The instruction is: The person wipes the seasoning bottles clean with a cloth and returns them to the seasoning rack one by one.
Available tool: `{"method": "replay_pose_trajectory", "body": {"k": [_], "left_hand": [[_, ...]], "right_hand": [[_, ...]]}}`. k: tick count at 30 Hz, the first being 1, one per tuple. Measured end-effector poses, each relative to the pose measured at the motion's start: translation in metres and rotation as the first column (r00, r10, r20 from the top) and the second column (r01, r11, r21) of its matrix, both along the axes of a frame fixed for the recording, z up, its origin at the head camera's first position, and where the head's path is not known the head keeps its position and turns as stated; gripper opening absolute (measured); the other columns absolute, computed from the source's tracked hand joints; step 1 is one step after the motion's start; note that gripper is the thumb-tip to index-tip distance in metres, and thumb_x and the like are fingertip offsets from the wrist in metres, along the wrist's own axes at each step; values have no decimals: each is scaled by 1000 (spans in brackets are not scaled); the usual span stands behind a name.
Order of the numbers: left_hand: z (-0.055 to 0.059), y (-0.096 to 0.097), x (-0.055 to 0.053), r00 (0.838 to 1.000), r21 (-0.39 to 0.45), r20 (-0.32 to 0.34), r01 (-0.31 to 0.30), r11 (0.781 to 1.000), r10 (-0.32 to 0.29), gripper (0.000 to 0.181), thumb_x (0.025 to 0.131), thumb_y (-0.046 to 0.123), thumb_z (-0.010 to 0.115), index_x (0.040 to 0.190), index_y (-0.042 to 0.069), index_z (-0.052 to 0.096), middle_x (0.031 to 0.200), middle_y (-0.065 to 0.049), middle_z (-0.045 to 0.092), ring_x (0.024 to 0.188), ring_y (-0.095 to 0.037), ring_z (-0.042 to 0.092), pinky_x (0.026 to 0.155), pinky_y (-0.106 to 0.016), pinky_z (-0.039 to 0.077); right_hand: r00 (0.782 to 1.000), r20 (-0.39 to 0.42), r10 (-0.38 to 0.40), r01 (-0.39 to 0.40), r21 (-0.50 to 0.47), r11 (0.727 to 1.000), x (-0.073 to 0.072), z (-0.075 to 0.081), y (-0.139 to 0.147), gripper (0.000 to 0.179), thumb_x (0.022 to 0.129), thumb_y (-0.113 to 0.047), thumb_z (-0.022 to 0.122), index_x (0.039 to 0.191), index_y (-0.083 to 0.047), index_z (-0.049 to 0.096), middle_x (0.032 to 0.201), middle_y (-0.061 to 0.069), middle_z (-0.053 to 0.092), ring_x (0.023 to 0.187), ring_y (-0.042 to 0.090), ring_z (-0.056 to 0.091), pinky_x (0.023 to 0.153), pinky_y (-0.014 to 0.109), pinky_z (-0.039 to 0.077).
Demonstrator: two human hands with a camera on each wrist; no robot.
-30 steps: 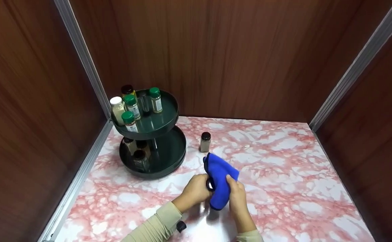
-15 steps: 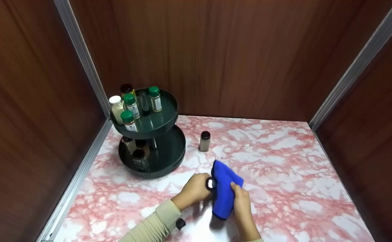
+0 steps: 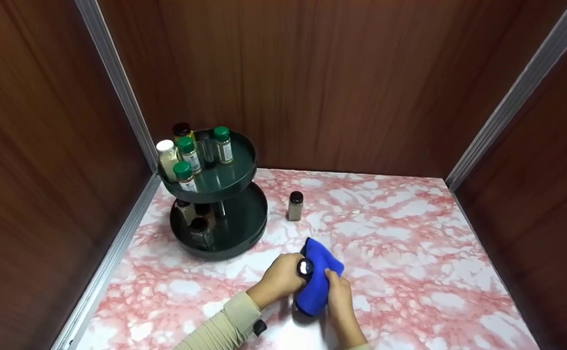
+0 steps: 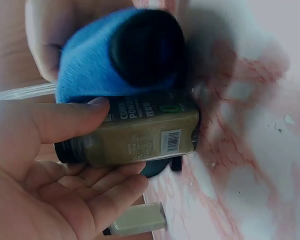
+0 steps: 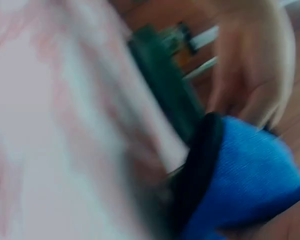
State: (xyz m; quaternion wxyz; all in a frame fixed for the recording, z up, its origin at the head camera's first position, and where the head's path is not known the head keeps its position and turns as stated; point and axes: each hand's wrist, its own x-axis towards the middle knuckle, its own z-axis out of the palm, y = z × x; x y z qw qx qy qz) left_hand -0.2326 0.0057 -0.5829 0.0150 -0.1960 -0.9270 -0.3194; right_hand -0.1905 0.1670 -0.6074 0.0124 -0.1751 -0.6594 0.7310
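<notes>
My left hand [image 3: 282, 276] grips a spice jar of brown powder [image 4: 147, 135], its label reading "cumin powder", between thumb and fingers. The jar's black cap [image 3: 305, 267] faces up beside the hand in the head view. A blue cloth with a black edge [image 3: 315, 289] lies against the jar's side, covering much of it. My right hand [image 3: 340, 295] pinches the cloth, thumb on top. In the left wrist view the folded cloth [image 4: 92, 55] overlaps the label side. The right wrist view is blurred; the cloth [image 5: 250, 170] shows there near the left hand [image 5: 252, 65].
A two-tier dark green turntable rack [image 3: 237, 182] stands at the left, with green-, white- and dark-capped bottles on top and several dark-capped jars below. One black-capped spice jar [image 3: 295, 208] stands on the marbled tabletop [image 3: 400, 253]. Wood panels [image 3: 342, 87] enclose the back and sides.
The cloth and right hand first shift right and toward me, then back left against the jar. My left hand stays nearly in place, still holding the jar.
</notes>
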Motion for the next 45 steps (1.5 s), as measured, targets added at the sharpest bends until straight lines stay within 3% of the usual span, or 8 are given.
{"method": "replay_pose_trajectory", "body": {"k": [7, 14, 18, 24, 30, 33, 37, 45], "left_hand": [[2, -2, -3, 1000, 10, -26, 4, 1000, -4, 22, 66, 9, 80, 85, 12, 67, 84, -5, 74, 80, -19, 69, 73, -37, 56], [0, -1, -7, 1000, 4, -4, 5, 1000, -5, 26, 65, 11, 82, 85, 12, 66, 84, -6, 74, 75, -17, 67, 70, -35, 55], [-3, -1, -4, 1000, -3, -8, 3, 1000, -3, 29, 65, 12, 82, 91, 9, 69, 85, -3, 74, 78, -16, 67, 72, -34, 55], [-3, -2, -4, 1000, 17, 20, 3, 1000, -4, 28, 65, 16, 86, 87, 13, 68, 83, 0, 72, 77, -15, 66, 72, -33, 54], [0, -2, -8, 1000, 5, 5, 31, 1000, -31, 24, 69, 16, 84, 88, 10, 70, 84, -3, 74, 78, -16, 68, 72, -34, 55], [0, -2, -9, 999, -15, 4, 41, 999, -41, 23, 67, 14, 83, 85, 12, 68, 83, -1, 73, 77, -16, 67, 72, -34, 56], [0, -3, -8, 999, -26, 28, 27, 999, -27, 27, 65, 15, 84, 87, 11, 69, 84, 0, 72, 76, -14, 65, 72, -34, 55], [-8, -7, -7, 996, 60, 87, 22, 998, -27, 28, 64, 12, 84, 89, 12, 71, 84, 4, 73, 74, -8, 60, 73, -30, 53]], "right_hand": [[997, -76, 5, -12, -99, 995, 5, 38, 2, 41, 103, -27, 51, 112, 11, 65, 87, 11, 75, 77, 20, 71, 74, 32, 59], [998, -65, 16, -21, -88, 996, -14, 5, 0, 40, 105, -28, 50, 111, 6, 68, 90, 7, 75, 80, 16, 71, 76, 29, 58], [999, -18, 29, -30, -14, 999, -7, -10, 3, 43, 105, -30, 50, 115, 8, 67, 94, 9, 76, 82, 13, 70, 77, 27, 57], [1000, -5, 22, -22, -15, 1000, 11, 17, 16, 43, 104, -29, 50, 114, 10, 67, 89, 7, 74, 80, 16, 69, 77, 29, 56], [994, -107, 9, -25, -149, 988, -1, 33, 17, 42, 104, -26, 50, 121, 11, 62, 97, 10, 75, 87, 18, 72, 82, 32, 58], [993, -120, 20, -40, -171, 984, -11, 25, 11, 40, 104, -26, 51, 119, 10, 63, 95, 10, 75, 86, 19, 72, 81, 32, 59], [994, -82, 73, -79, -65, 995, -19, 3, 6, 40, 105, -29, 51, 109, 7, 69, 89, 7, 76, 78, 15, 71, 74, 29, 59], [997, -43, 67, -71, -89, 993, -7, -20, 5, 46, 105, -28, 53, 121, 14, 63, 92, 9, 77, 81, 14, 72, 76, 28, 59]]}}
